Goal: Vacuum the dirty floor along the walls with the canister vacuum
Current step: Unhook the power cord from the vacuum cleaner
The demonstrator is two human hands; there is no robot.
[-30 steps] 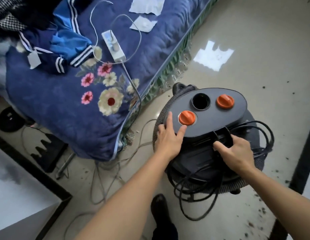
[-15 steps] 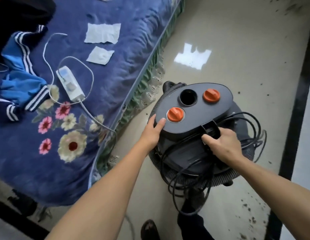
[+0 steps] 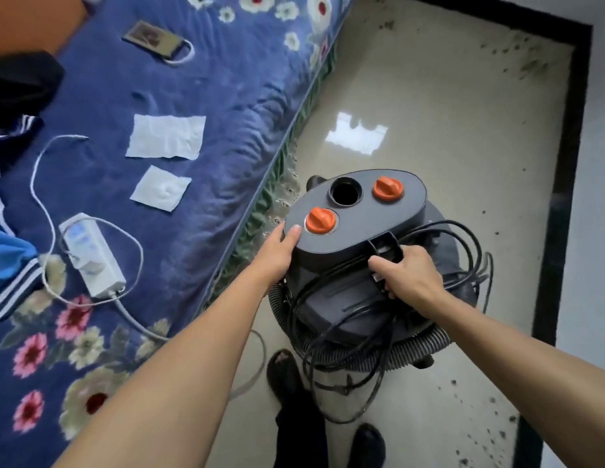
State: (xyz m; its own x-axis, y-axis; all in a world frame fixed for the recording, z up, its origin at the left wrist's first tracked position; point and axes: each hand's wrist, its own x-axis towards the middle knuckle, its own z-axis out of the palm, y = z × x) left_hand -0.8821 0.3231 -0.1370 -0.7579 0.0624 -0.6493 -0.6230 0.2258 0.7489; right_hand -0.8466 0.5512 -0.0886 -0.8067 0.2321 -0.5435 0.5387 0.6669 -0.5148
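The dark grey canister vacuum (image 3: 388, 221) stands on the floor beside the bed, its oval lid carrying two orange knobs and an open round port. A ribbed hose (image 3: 419, 346) is wound round its body and a black power cord (image 3: 463, 251) lies looped over it. My left hand (image 3: 280, 248) holds the lid's left edge, thumb on top next to the near orange knob (image 3: 320, 219). My right hand (image 3: 409, 275) grips the black carry handle (image 3: 385, 244) at the lid's near side. Dark dirt specks (image 3: 530, 59) line the floor by the walls.
A bed (image 3: 226, 106) with a blue flowered cover fills the left, holding a white power strip (image 3: 91, 255), tissues and clothes. A black skirting strip (image 3: 561, 197) borders the beige floor at right and top. My dark shoes (image 3: 287, 369) stand just behind the vacuum.
The view has swung rightward and forward along the bed, and the vacuum has travelled with my hands. My left hand slid from the lid's top to its left edge; my right hand kept the handle.
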